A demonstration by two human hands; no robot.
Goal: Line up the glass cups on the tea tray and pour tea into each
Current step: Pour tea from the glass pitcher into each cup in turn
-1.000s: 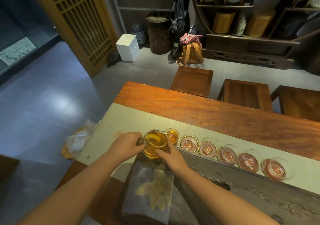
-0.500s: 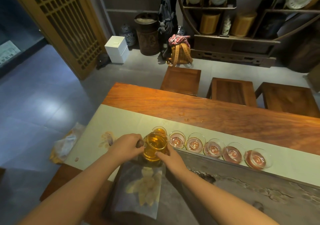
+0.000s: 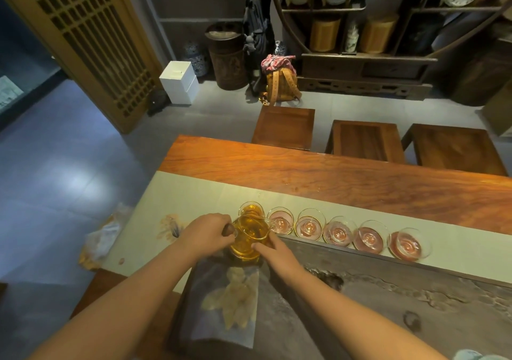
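My left hand (image 3: pixel 208 234) grips the dark handle of a glass pitcher (image 3: pixel 249 236) full of amber tea. My right hand (image 3: pixel 273 250) steadies the pitcher's right side with its fingers. The pitcher's spout points at the second glass cup (image 3: pixel 280 220) in a row of several cups on the pale runner (image 3: pixel 194 193). The leftmost cup (image 3: pixel 250 208) holds amber tea and sits just behind the pitcher. The other cups, out to the rightmost cup (image 3: pixel 409 244), look empty and show pink bottoms. The dark stone tea tray (image 3: pixel 388 290) lies in front of the row.
A cloth with a leaf print (image 3: pixel 230 301) lies on the tray's left end under my arms. The wooden table (image 3: pixel 332 177) stretches beyond the runner, with three wooden stools (image 3: pixel 284 127) behind it. A crumpled bag (image 3: pixel 102 238) lies on the floor at left.
The pitcher has shifted a little to the right, from over the leftmost cup toward the second one. The view has also swung, so the cups sit further left in frame.
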